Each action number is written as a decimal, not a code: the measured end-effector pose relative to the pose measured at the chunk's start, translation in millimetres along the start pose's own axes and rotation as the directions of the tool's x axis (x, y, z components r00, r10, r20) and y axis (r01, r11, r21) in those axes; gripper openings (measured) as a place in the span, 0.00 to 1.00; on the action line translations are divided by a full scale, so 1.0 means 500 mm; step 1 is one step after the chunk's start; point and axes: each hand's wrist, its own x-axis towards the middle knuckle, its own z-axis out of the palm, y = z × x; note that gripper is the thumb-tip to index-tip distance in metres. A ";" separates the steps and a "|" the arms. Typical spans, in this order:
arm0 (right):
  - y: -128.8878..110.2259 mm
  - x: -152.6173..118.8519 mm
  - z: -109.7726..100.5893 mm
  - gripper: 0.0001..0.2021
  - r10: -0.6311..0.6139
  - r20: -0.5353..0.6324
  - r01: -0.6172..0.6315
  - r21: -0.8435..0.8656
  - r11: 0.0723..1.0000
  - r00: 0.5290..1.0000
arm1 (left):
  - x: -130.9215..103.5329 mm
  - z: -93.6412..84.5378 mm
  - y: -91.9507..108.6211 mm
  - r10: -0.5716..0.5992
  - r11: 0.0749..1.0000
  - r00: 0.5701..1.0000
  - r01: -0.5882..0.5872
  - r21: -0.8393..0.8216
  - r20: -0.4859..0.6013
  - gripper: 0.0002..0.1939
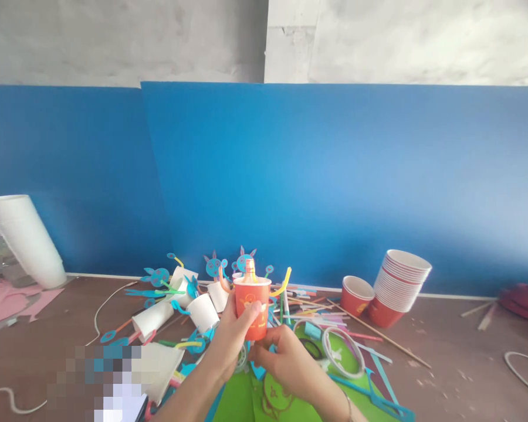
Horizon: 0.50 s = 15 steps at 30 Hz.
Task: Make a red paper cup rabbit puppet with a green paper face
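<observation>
A red paper cup [259, 288] with a white rim is upright in my left hand [229, 337], whose fingers wrap round its left side with the thumb across the front. From its sides stick out a bent orange straw [222, 278] and a bent yellow straw [284, 282]. A narrow orange-and-yellow piece [250, 268] rises above the rim; I cannot tell what it is. Just under the cup's base, my right hand [286, 354] has its fingers curled closed, and what they may pinch is hidden. Green paper [242, 398] lies below both hands.
Toppled white paper cups [202, 312] with blue paper cutouts crowd the left. Tape rolls [344, 353], straws and a long wooden stick [389, 340] lie right of the hands. Stacked red cups [398, 287] stand farther right, a tall white stack [26, 240] far left. A blue panel [312, 176] rises behind.
</observation>
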 end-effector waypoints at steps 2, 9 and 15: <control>0.002 -0.001 0.001 0.09 0.026 0.090 -0.024 -0.025 0.999 0.996 | 0.001 -0.002 -0.001 0.000 1.000 1.000 0.000 -0.013 0.016 0.32; -0.010 0.005 -0.006 0.12 -0.045 0.032 0.047 -0.064 0.997 0.998 | 0.009 -0.011 -0.015 0.010 1.000 0.999 -0.011 0.021 0.030 0.30; 0.021 -0.007 -0.123 0.11 0.016 -0.139 -0.079 -0.464 0.882 0.990 | 0.026 -0.027 -0.004 0.067 0.998 0.997 -0.068 0.015 0.039 0.33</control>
